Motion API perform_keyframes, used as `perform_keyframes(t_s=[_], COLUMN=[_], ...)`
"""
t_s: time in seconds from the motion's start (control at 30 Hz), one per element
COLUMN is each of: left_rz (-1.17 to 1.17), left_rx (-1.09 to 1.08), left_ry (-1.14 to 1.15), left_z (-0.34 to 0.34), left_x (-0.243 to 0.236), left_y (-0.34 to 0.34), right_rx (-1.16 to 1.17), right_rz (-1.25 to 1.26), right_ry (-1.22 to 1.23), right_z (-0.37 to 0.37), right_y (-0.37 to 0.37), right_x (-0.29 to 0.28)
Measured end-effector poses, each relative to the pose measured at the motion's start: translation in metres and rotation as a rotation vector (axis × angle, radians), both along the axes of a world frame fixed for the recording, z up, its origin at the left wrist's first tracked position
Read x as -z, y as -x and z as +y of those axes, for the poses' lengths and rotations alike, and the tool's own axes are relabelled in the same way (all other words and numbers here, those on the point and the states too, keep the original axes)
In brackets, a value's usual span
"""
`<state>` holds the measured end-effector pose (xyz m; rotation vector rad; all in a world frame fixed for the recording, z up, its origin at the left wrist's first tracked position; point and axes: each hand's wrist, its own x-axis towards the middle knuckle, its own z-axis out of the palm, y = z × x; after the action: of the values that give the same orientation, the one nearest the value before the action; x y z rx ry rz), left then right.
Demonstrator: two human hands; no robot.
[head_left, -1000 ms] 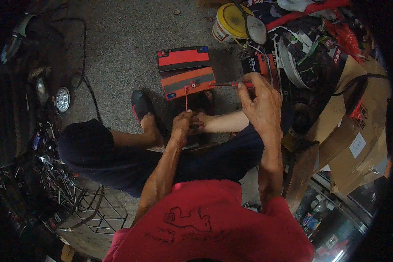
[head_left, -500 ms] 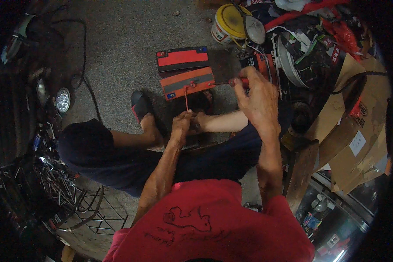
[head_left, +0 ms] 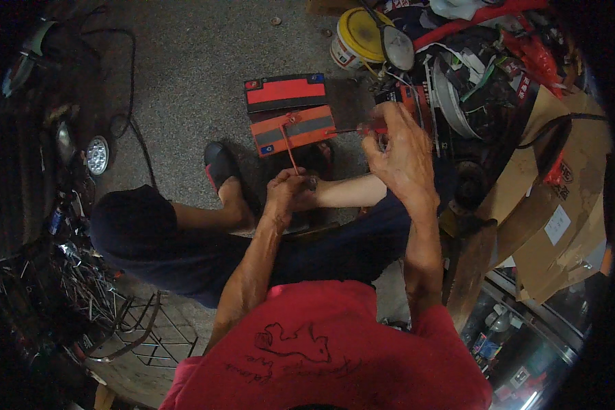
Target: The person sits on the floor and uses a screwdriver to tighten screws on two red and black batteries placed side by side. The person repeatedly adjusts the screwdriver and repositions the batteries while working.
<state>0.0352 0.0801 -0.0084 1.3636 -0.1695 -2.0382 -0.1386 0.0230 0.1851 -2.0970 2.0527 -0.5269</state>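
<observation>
Two batteries lie side by side in front of my feet. The nearer battery [head_left: 270, 140] is orange with a grey stripe and a blue-marked corner; the farther battery [head_left: 287, 91] is red and black. My left hand [head_left: 282, 196] pinches the lower end of a thin red wire [head_left: 288, 150], whose other end lies over the orange top. My right hand [head_left: 406, 157] is closed round a red-handled screwdriver [head_left: 348, 130]. Its shaft points left, with the tip at the right end of the orange battery. My fingers partly hide the handle.
A yellow-lidded bucket [head_left: 359, 37] stands beyond the batteries. Tangled parts and bags crowd the right, above flattened cardboard [head_left: 547, 232]. On the left are a round lamp [head_left: 98, 155], a black cable [head_left: 134, 89], a wire rack [head_left: 157, 335] and a heap of metal tools [head_left: 96, 287].
The wire's far end has shifted left and away from me across the orange battery. My left hand has moved very slightly, and the screwdriver stays at the battery's right end.
</observation>
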Motion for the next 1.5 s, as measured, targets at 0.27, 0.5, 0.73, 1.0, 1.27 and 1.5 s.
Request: perform_keyframes(t_s=[0.27,0.5,0.73,1.0,1.27,1.5], left_rz=[0.023,-0.035,-0.052,-0.048,-0.04,-0.038], left_rx=[-0.032,0.007,0.041,0.044,0.052,0.054], left_ry=[-0.02,-0.047,-0.009,-0.027,-0.04,-0.054], left_z=[-0.001,-0.001,0.001,-0.002,-0.002,-0.001], left_x=[-0.01,-0.013,-0.005,-0.01,-0.013,-0.011], left_y=[0.0,0.002,0.0,0.0,-0.001,-0.001], right_rx=[0.15,0.087,0.061,0.197,0.129,0.069], right_rz=[0.093,0.066,0.028,0.111,0.016,-0.055], right_ry=[-0.258,-0.087,-0.103,-0.194,-0.101,-0.063], right_z=[-0.007,-0.002,-0.002,-0.002,0.005,0.011], right_y=[-0.01,-0.007,-0.001,-0.004,0.005,0.01], right_x=[-0.015,-0.008,-0.007,-0.011,-0.004,-0.004])
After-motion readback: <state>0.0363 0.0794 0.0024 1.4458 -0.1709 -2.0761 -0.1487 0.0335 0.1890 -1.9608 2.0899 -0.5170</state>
